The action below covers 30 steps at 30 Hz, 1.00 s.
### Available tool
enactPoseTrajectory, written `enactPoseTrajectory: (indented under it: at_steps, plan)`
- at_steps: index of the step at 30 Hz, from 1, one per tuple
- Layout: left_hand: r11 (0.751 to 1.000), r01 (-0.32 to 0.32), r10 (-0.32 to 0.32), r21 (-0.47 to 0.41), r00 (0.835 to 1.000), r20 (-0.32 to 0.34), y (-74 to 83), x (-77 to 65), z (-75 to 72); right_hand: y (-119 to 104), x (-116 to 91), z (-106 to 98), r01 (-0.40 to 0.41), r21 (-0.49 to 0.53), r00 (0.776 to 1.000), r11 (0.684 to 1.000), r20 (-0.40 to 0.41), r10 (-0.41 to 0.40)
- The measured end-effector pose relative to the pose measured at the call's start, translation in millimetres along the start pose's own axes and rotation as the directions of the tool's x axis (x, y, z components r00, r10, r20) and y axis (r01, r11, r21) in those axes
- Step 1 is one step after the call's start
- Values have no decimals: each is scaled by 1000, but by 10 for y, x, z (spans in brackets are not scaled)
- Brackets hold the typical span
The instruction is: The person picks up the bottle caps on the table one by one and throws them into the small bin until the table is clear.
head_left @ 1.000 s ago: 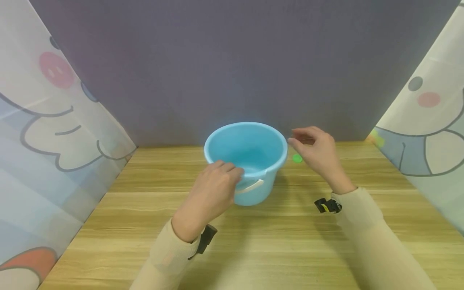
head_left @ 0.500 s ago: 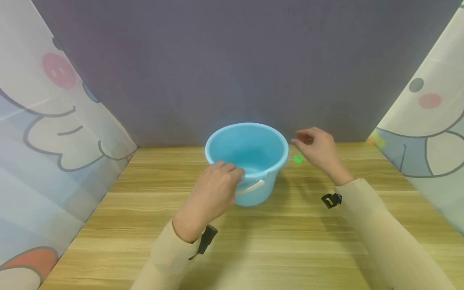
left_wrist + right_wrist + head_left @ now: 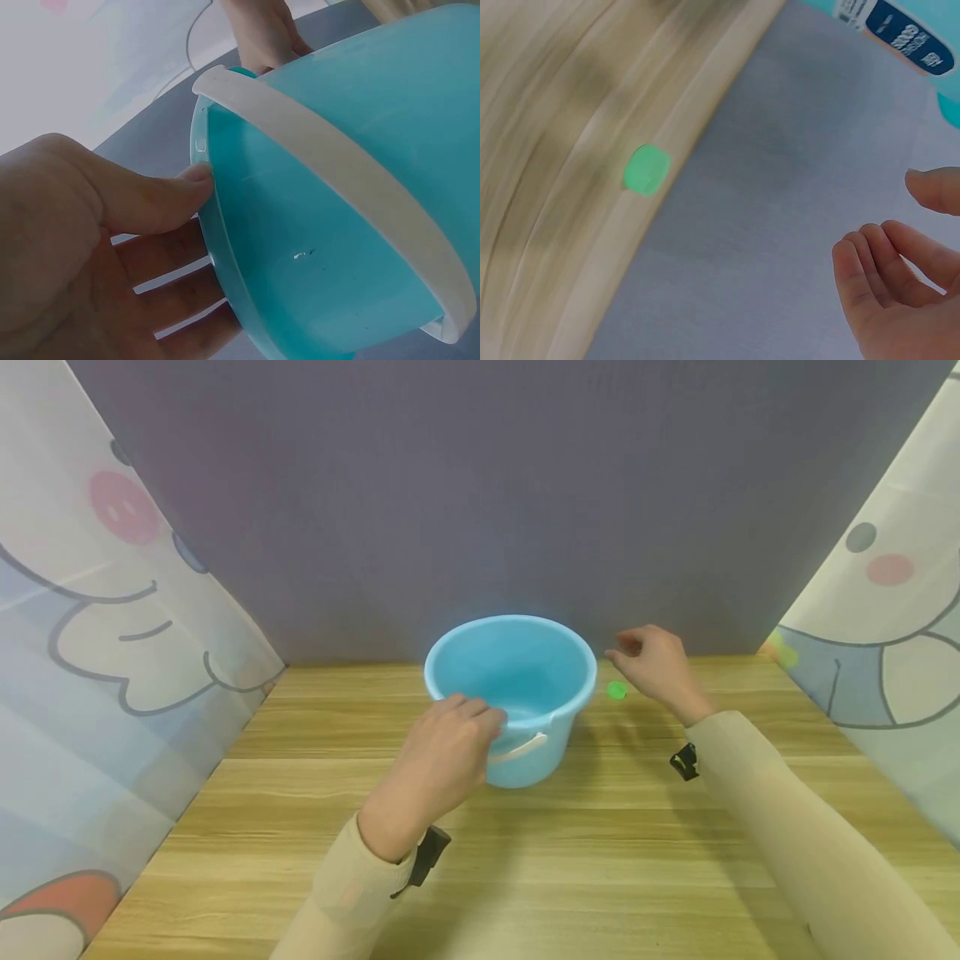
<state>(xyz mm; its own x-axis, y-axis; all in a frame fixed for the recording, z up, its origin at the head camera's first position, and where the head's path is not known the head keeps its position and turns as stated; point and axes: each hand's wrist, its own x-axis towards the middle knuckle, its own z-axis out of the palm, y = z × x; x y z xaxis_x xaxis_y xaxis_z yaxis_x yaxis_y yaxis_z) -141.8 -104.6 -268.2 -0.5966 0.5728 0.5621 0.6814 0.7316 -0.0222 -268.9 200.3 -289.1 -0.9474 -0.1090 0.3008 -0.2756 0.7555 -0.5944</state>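
A light blue bucket [image 3: 536, 752] stands upright on the wooden table, its white handle [image 3: 337, 172] hanging down on the near side. My left hand [image 3: 442, 756] grips the near rim; in the left wrist view the thumb [image 3: 150, 199] presses on the rim's outer side with the fingers behind it. To the right of the bucket, my right hand [image 3: 656, 668] hovers with loosely bent fingers and nothing between thumb and fingertips [image 3: 847, 259]. Just below it lies a small round green piece, like a bottle cap [image 3: 617, 691], on the table near its back edge.
The wood-grain table [image 3: 600, 877] reaches back to a grey wall panel [image 3: 517, 510]. Cartoon-print curtains [image 3: 112, 693] hang at both sides. A printed label [image 3: 909, 37] shows on the bucket's side in the right wrist view. Each wrist wears a black strap.
My right hand has drawn slightly to the right, away from the bucket, and its forearm has swung right. The left hand and the bucket stay nearly in place.
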Motion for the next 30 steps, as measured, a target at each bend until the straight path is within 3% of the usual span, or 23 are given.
enactPoseTrajectory:
  at_steps: [14, 20, 30]
  plan:
    - [1000, 2, -2, 0, 1000, 14, 9, 6, -8, 293, 149, 116, -46, -97, 987, 994, 151, 61]
    - [1000, -2, 2, 3, 1000, 11, 14, 7, 0, 439, 178, 149, -31, -145, 983, 989, 175, 57]
    - [1000, -11, 11, 10, 1000, -2, -2, 5, 4, 587, 265, 279, -88, -187, 968, 978, 215, 129]
